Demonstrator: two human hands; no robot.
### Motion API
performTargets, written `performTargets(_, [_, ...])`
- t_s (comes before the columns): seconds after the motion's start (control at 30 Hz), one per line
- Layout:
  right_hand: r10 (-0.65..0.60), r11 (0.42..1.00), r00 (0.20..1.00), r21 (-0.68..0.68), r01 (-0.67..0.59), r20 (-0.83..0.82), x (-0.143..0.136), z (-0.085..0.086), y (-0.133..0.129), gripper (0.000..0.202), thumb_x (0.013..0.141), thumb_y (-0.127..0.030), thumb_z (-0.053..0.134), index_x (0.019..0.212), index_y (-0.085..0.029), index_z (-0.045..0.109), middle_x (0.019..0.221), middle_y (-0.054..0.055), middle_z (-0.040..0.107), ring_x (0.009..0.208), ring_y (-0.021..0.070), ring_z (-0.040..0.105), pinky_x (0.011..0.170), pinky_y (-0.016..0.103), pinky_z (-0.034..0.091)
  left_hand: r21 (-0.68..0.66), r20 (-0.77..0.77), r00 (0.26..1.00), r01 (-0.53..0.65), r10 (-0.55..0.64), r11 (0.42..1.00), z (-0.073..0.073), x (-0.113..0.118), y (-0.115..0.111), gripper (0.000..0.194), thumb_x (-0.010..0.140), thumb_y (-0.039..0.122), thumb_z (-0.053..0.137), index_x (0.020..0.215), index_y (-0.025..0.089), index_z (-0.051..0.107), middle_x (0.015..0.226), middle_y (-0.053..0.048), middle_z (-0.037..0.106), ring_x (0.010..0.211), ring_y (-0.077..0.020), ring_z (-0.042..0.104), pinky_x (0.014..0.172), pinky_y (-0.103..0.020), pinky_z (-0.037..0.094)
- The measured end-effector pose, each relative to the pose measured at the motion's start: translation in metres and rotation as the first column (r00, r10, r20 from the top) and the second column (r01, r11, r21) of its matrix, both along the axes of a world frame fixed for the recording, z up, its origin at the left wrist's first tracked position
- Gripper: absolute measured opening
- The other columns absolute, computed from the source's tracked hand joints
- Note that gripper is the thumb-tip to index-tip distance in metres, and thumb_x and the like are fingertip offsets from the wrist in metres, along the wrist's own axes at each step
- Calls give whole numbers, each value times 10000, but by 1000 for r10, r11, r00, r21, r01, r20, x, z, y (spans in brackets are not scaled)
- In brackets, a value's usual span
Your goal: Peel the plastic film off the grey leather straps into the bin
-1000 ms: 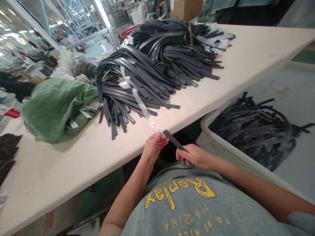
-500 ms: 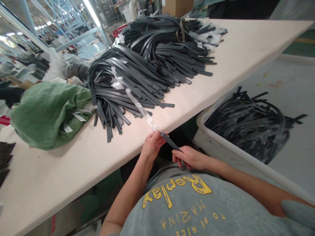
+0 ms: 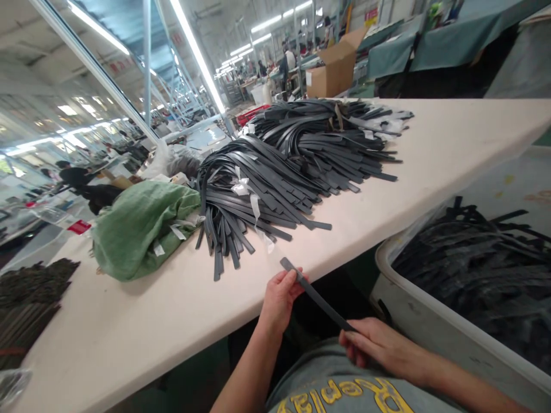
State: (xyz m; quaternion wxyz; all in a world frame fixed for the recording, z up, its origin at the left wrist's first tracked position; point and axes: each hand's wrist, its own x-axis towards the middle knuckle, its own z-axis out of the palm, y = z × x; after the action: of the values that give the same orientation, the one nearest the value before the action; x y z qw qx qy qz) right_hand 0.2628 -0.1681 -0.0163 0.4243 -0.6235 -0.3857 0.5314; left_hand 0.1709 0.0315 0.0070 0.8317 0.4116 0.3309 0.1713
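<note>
A dark grey flat strap runs between my two hands at the table's front edge. My left hand pinches it close to its far end, which sticks out past the thumb. Farther down the strap, my right hand is closed around it; the rest of the strap is hidden there. Just beyond my left hand lies a bundle of similar straps, tied with a white ribbon whose loose tail rests on the table.
The pale table slants across the view. A green cloth bundle and brown strips lie left, more strap bundles behind. On my right stands a white bin of dark straps. A cardboard box is at the back.
The white ribbon has left my left hand and now lies on the table. My hands have moved farther apart along the strap, baring its end. The camera has tilted up.
</note>
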Motion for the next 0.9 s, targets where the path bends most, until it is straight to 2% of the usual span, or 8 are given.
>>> performTargets(0.13, [-51,998,996,23,53,-68,0,2,13,515,953,-598,389,896,-144,625,806,87,696,688,194,669,650,305,518,15,16,988,156,-156,988,-4,-2,-20,417,698,452,817,923,104,765,872,-137,751,784,-212,687,785,-329,518])
performTargets(0.23, [-101,986,994,130,105,-38,5,17,39,525,958,-606,372,887,-141,606,802,77,672,668,186,658,643,306,521,54,75,966,244,-247,968,-2,-2,-28,392,770,446,750,959,103,768,653,-62,687,544,-146,588,597,-283,478])
performTargets(0.3, [-83,982,996,172,79,20,6,22,47,489,968,-569,391,945,-139,623,862,83,680,702,184,661,676,309,526,103,88,972,210,-219,972,2,-4,-22,355,796,428,727,934,103,773,628,-46,667,523,-131,560,569,-268,461])
performTargets(0.43, [3,994,996,108,-13,94,1,11,34,461,972,-535,410,1007,-147,658,888,97,715,768,207,681,718,321,529,137,69,996,37,-47,990,7,-11,-5,303,765,404,764,867,120,783,873,-116,751,844,-209,677,832,-316,511])
performTargets(0.53, [-4,997,999,73,1,42,-2,3,26,527,978,-568,350,949,-135,650,811,106,716,738,220,691,691,325,537,132,34,996,77,-82,988,4,-16,-6,342,757,431,768,897,119,784,889,-141,758,850,-232,686,840,-342,513])
performTargets(0.63, [-23,992,995,130,10,95,-3,17,39,511,986,-550,343,938,-136,638,787,91,703,690,204,680,656,307,529,130,49,990,126,-133,983,5,-25,-14,352,754,442,766,908,127,786,888,-141,757,818,-231,677,800,-335,509])
performTargets(0.77, [103,966,960,203,-158,260,-11,49,70,423,1003,-416,367,881,-148,672,784,67,706,680,172,664,658,264,503,175,110,993,28,-48,984,13,-58,-11,285,770,431,748,855,163,792,814,-94,739,752,-209,649,751,-324,506])
performTargets(0.9, [299,895,841,173,-411,451,-33,63,95,283,942,-274,476,866,-163,725,778,43,729,695,157,667,647,226,470,266,71,981,-195,183,944,8,-126,-5,272,688,470,798,725,200,791,785,-84,733,770,-239,659,734,-341,536])
